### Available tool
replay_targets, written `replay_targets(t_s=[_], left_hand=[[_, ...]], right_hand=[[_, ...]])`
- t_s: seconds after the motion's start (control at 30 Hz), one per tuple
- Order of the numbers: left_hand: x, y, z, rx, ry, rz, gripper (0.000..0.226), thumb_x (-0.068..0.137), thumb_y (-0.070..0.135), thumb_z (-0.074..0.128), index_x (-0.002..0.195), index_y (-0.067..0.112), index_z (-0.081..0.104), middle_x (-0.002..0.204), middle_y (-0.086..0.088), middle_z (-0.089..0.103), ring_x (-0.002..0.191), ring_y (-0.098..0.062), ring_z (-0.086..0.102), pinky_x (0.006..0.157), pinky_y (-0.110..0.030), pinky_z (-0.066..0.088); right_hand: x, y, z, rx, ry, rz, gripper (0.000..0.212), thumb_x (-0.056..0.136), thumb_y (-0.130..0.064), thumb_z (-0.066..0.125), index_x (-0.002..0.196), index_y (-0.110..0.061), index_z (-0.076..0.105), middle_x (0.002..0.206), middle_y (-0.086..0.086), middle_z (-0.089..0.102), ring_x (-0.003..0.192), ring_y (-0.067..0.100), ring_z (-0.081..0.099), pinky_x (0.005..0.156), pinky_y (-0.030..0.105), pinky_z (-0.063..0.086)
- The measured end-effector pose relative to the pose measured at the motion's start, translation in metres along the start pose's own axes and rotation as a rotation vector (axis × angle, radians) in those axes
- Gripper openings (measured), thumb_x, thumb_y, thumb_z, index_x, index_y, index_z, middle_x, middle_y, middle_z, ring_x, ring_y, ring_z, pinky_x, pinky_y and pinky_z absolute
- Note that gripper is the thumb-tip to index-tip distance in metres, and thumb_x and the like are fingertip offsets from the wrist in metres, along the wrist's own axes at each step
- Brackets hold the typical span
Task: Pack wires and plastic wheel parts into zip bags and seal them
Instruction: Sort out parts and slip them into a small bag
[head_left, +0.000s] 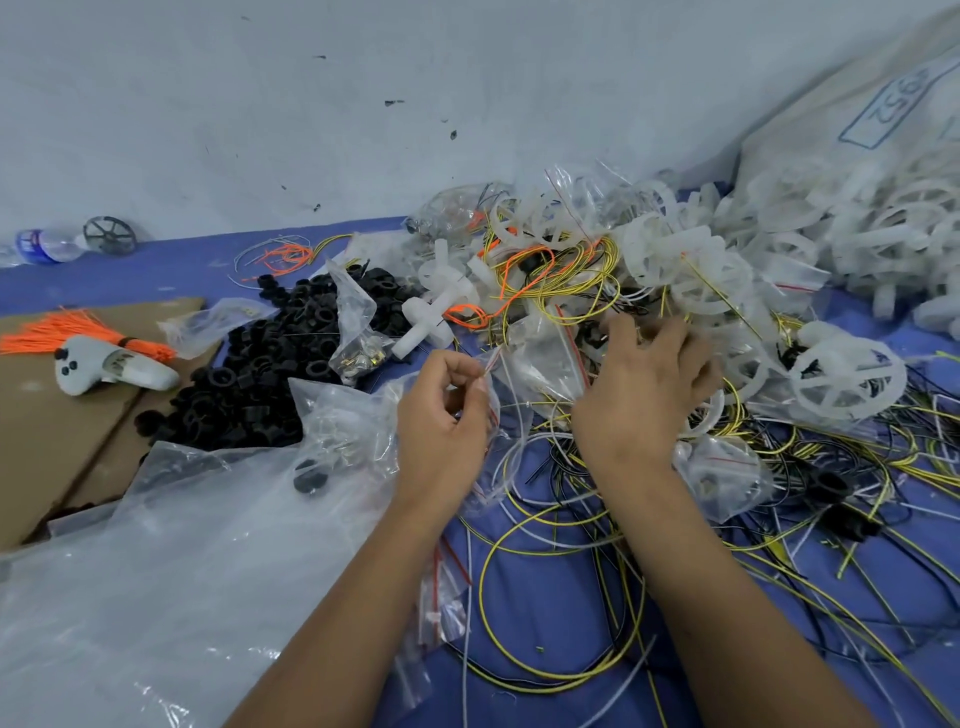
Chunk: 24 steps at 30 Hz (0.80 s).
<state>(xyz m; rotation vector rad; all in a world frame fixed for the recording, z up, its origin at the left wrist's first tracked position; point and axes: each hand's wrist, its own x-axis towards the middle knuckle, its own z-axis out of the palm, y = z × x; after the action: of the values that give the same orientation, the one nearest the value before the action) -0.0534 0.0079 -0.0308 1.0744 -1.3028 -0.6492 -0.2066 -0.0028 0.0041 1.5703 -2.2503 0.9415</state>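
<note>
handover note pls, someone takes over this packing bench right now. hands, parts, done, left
Left hand: pinches the red-striped mouth of a clear zip bag.
Right hand: fingers spread, reaching into the tangle of yellow and black wires; whether it grips anything, I cannot tell.
Parts: translucent white plastic wheels lie heaped right of the hands; black plastic rings are piled left; loose wires cover the blue table.
Done: a few small filled bags lie among the heap; seals unclear.
Left: fill the held bag, seal it, continue through the pile.
</note>
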Motion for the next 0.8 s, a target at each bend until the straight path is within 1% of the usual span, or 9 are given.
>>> replay_targets(t_s=[0.07,0.2,0.3,0.37,0.43,0.53,0.6,0.73,0.8], left_hand=[[0.0,0.0,0.0,0.004,-0.006,-0.004,0.016,0.097,0.013,0.054,0.09,0.027,0.057,0.066,0.004,0.062,0.053,-0.013,0.058,0.05,-0.023,0.046],[-0.001,0.0,-0.001,0.009,-0.006,0.0,0.017,0.097,0.011,0.054,0.09,0.027,0.057,0.066,0.004,0.063,0.055,-0.013,0.06,0.052,-0.023,0.047],[-0.001,0.0,-0.001,0.007,-0.007,-0.002,0.019,0.098,0.01,0.054,0.09,0.028,0.057,0.065,0.004,0.063,0.054,-0.013,0.059,0.052,-0.023,0.047],[-0.001,0.0,-0.001,0.01,-0.01,0.002,0.019,0.098,0.012,0.054,0.09,0.029,0.056,0.066,0.004,0.063,0.055,-0.013,0.06,0.052,-0.023,0.048],[-0.001,0.0,-0.001,0.012,-0.009,0.008,0.018,0.098,0.012,0.054,0.089,0.029,0.056,0.067,0.003,0.063,0.056,-0.013,0.06,0.053,-0.024,0.048],[-0.001,0.0,-0.001,0.01,-0.006,0.0,0.021,0.098,0.009,0.054,0.089,0.028,0.057,0.068,0.003,0.064,0.057,-0.013,0.06,0.054,-0.024,0.049],[-0.001,0.001,-0.001,0.019,-0.011,-0.003,0.021,0.099,0.007,0.054,0.09,0.026,0.057,0.069,0.003,0.064,0.058,-0.013,0.061,0.056,-0.026,0.05],[-0.001,0.001,-0.002,0.04,0.014,-0.004,0.019,0.099,0.005,0.055,0.091,0.022,0.058,0.071,0.002,0.065,0.057,-0.014,0.061,0.055,-0.026,0.05],[0.0,0.001,-0.004,0.057,0.029,-0.005,0.018,0.099,0.007,0.055,0.091,0.023,0.058,0.07,0.002,0.064,0.057,-0.016,0.06,0.055,-0.029,0.05]], right_hand=[[-0.001,0.0,0.002,-0.004,-0.047,-0.024,0.067,0.059,0.009,0.065,0.117,-0.022,0.057,0.128,0.016,0.042,0.123,0.041,0.036,0.108,0.053,0.028],[0.006,0.006,-0.003,0.178,0.039,-0.087,0.069,0.057,0.016,0.055,0.118,-0.016,0.062,0.131,0.02,0.04,0.12,0.039,0.035,0.094,0.046,0.039],[0.015,0.015,-0.004,0.213,0.075,0.003,0.055,0.07,0.007,0.061,0.121,-0.014,0.062,0.132,0.021,0.042,0.122,0.039,0.036,0.097,0.047,0.04],[0.02,0.019,-0.004,0.148,0.072,0.078,0.04,0.083,-0.012,0.065,0.123,-0.016,0.061,0.131,0.018,0.045,0.124,0.038,0.037,0.098,0.049,0.039],[0.022,0.023,-0.002,0.037,0.02,0.129,0.034,0.088,-0.023,0.06,0.122,-0.017,0.061,0.128,0.017,0.05,0.125,0.04,0.038,0.098,0.051,0.036],[0.021,0.027,0.002,-0.082,-0.092,0.105,0.029,0.085,-0.018,0.058,0.111,-0.013,0.07,0.119,0.019,0.058,0.119,0.043,0.045,0.099,0.052,0.034],[0.022,0.028,0.003,-0.09,-0.092,0.093,0.024,0.087,-0.019,0.057,0.103,-0.016,0.075,0.114,0.016,0.063,0.114,0.043,0.047,0.098,0.05,0.034],[0.024,0.024,0.0,0.063,0.042,0.085,0.029,0.097,-0.037,0.054,0.099,-0.019,0.077,0.109,0.007,0.066,0.113,0.037,0.045,0.095,0.049,0.031],[0.023,0.021,-0.002,0.208,0.209,-0.018,0.032,0.098,-0.038,0.055,0.094,-0.014,0.076,0.1,0.005,0.066,0.104,0.034,0.048,0.084,0.04,0.032]])
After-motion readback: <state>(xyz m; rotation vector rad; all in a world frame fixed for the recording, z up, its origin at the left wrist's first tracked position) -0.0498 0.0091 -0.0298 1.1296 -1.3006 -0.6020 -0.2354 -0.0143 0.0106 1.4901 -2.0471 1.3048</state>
